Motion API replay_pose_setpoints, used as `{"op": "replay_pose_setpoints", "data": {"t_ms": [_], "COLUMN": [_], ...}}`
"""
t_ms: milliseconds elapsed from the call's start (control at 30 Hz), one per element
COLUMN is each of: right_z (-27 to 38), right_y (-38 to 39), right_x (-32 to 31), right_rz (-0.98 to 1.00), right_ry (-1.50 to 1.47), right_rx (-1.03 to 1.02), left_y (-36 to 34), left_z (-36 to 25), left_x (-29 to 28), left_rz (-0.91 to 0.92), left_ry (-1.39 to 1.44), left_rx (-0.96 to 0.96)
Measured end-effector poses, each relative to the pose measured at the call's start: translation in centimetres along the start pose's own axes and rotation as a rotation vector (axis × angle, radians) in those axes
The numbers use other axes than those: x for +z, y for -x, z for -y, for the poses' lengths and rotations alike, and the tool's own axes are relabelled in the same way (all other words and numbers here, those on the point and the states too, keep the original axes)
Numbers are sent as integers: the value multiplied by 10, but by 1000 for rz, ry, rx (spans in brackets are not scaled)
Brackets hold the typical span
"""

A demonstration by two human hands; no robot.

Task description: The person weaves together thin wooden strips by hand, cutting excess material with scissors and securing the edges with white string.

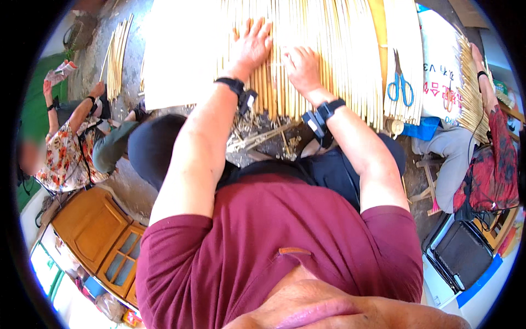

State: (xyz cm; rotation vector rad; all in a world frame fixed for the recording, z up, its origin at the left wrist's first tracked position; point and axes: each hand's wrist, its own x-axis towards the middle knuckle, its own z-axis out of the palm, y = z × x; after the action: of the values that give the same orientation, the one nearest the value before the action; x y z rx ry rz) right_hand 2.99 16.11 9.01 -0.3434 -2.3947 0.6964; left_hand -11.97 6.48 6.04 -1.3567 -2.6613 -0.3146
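Observation:
A broad layer of thin, pale wooden sticks (329, 71), perhaps bamboo, lies side by side on a white board (175, 60) in front of me. My left hand (251, 48) rests palm down on them, fingers spread and holding nothing visible. Just to its right, my right hand (304, 68) lies on the same sticks. Its thumb is apart and its fingers are slightly bent, with nothing visibly gripped. Strong glare washes out the far part of the sticks. Blue-handled scissors (400, 82) lie right of the layer.
Stick scraps (257, 140) litter the ground by my knees. A white printed sack (438, 60) lies at right, beside a person in a red patterned top (496, 164) with a hand on another stick bundle (471, 93). At left sit a person in a floral shirt (71, 148) and a wooden cabinet (90, 225).

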Motion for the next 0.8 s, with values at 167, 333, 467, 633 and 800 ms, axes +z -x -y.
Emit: {"op": "replay_pose_setpoints", "data": {"t_ms": [167, 333, 467, 633, 800], "right_z": [31, 18, 27, 17, 13], "right_y": [-29, -32, -53, -51, -51], "right_x": [-6, 5, 5, 12, 19], "right_rz": [339, 316, 291, 428, 457], "right_ry": [-358, -625, -805, -768, -843], "right_rx": [301, 482, 638, 636, 640], "left_y": [6, 52, 105, 139, 131], "left_z": [62, -5, -28, -55, -46], "left_x": [-5, -117, -76, -58, -55], "left_rz": [-110, 85, -39, 41, 9], "left_ry": [688, 859, 630, 216, 243], "left_rx": [-323, -723, -161, 27, 52]}}
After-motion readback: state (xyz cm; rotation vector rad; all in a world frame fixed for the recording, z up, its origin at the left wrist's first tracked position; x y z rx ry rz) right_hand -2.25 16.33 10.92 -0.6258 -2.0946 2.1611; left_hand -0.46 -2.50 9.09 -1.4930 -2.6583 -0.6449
